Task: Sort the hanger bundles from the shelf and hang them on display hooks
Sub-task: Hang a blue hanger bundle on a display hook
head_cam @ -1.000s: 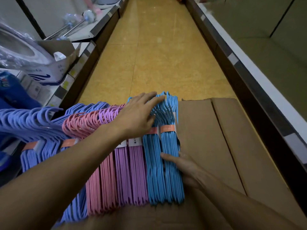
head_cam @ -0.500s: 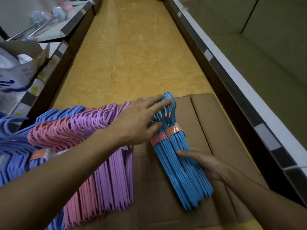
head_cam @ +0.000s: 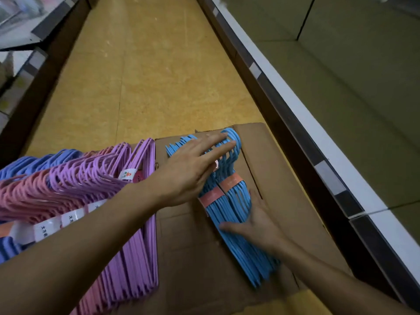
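both hands [head_cam: 188,169] [head_cam: 256,221] flat on the blue hanger bundles [head_cam: 229,212], fingers straight, lightly spread, atop the cardboard box [head_cam: 186,258]

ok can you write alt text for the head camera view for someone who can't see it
A person's left hand and right hand lie flat with straight fingers on blue hanger bundles set apart on a cardboard box. Purple hangers and pink hangers are stacked to the left, and a yellow floor runs between shelves.
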`<state>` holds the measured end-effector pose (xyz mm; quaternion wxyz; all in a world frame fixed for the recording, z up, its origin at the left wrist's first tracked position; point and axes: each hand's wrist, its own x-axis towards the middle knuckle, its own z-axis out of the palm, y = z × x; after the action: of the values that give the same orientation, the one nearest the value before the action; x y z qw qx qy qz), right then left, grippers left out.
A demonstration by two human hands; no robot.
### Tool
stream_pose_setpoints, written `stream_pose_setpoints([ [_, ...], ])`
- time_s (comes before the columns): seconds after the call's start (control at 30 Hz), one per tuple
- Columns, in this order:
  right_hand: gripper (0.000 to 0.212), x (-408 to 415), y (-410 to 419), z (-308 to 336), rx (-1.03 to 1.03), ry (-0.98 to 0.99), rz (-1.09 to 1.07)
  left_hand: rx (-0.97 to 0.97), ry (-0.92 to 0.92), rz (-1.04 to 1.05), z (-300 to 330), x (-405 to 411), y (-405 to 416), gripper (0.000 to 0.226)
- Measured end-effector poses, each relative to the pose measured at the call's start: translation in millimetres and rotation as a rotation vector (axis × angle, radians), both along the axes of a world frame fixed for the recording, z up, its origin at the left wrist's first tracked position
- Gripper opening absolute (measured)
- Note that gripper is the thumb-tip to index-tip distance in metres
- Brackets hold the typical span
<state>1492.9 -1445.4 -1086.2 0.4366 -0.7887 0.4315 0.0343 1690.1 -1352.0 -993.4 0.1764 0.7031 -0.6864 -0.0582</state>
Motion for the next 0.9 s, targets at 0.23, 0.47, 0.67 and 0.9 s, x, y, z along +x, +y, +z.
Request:
stream_pose_setpoints([
  [0.23, 0.129, 33, 42, -15, -0.349, 0.194, -0.135, -0.025, 0.057, 0.030, -4, -1, -1, 0.052],
  [0.47, 0.109, 44, 54, -36, -0.588, 0.229, -0.222, -0.048, 0.258, 0.082, 3, -4, -5, 0.047],
  [0.67, 0.096, 43, 41, -33, -0.555, 0.251, -0.192, -0.306, 0.444, 0.274, 3, -9, 5, 0.035],
  [0.9, 0.080, 27, -7, -4, -0.302, 0.071, -0.272, -0.440, 0.597, 0.638, -35, -10, 33, 0.029],
])
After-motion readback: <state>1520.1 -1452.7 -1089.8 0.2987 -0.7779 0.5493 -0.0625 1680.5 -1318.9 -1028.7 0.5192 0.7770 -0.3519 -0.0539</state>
